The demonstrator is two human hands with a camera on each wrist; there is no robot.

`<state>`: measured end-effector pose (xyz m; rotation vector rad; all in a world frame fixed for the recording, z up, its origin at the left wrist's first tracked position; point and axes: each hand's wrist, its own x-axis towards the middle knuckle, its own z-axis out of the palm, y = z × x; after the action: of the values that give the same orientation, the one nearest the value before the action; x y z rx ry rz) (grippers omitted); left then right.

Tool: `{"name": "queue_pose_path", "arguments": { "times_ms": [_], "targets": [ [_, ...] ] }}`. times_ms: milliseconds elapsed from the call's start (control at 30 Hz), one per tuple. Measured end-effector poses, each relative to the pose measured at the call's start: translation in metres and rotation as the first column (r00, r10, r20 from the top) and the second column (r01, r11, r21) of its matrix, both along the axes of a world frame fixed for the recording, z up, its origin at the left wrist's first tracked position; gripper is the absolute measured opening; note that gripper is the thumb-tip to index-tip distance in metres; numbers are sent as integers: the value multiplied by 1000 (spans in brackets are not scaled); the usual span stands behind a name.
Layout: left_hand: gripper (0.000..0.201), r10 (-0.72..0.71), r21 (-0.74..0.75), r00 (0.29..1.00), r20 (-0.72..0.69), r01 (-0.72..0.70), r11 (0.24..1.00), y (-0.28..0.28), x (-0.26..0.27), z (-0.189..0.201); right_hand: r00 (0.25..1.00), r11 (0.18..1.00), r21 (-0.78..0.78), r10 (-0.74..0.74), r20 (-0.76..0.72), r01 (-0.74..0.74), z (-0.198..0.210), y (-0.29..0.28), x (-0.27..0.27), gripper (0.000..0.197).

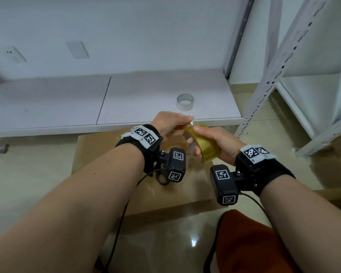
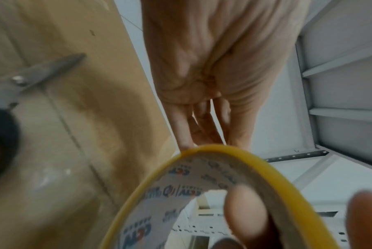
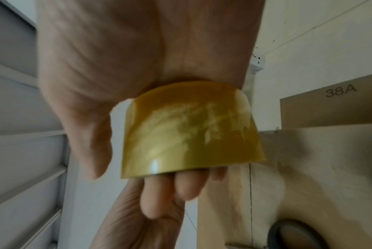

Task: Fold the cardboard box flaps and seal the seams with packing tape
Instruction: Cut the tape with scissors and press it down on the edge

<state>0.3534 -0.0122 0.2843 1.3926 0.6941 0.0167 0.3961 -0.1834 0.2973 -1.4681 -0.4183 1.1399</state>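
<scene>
Hands meet above a closed cardboard box (image 1: 110,154): the right hand (image 1: 219,143) grips a yellow tape roll (image 1: 204,145), fingers through its core. The left hand (image 1: 169,123) pinches the roll's loose clear end. Scissors (image 2: 31,79) lie on the box.

Cardboard box (image 1: 106,154) flat on floor (image 1: 28,174), directly in front of low shelf (image 1: 67,101). Spare tape roll (image 1: 184,102) on shelf toward its right end, behind both hands. Held tape roll (image 1: 202,143) above box's far right part, in right hand (image 1: 219,142); left hand (image 1: 169,123) just left of it, touching. Scissors (image 2: 31,77) on box top. Metal rack (image 1: 295,56) at right.
</scene>
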Motion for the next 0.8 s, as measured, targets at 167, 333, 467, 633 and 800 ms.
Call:
{"name": "queue_pose_path", "arguments": {
  "times_ms": [167,333,467,633,800],
  "targets": [
    [29,-87,203,991,-103,106,973,23,33,-19,999,999,-14,-51,-4,51,-15,16,16,33],
    [26,-59,221,992,-109,82,972,32,57,-42,993,991,-64,-117,5,118,-20,31,34,36],
    [32,-46,220,994,-94,66,973,28,71,-52,983,976,-123,-182,-24,178,-22,36,44,38],
    [30,-50,236,991,-125,79,969,33,84,-62,973,967,-185,-200,-116,176,-23,43,52,37],
    [27,-29,265,991,-127,62,962,45,89,-69,991,976,-170,-132,18,133,-24,41,57,37]
  ]
}}
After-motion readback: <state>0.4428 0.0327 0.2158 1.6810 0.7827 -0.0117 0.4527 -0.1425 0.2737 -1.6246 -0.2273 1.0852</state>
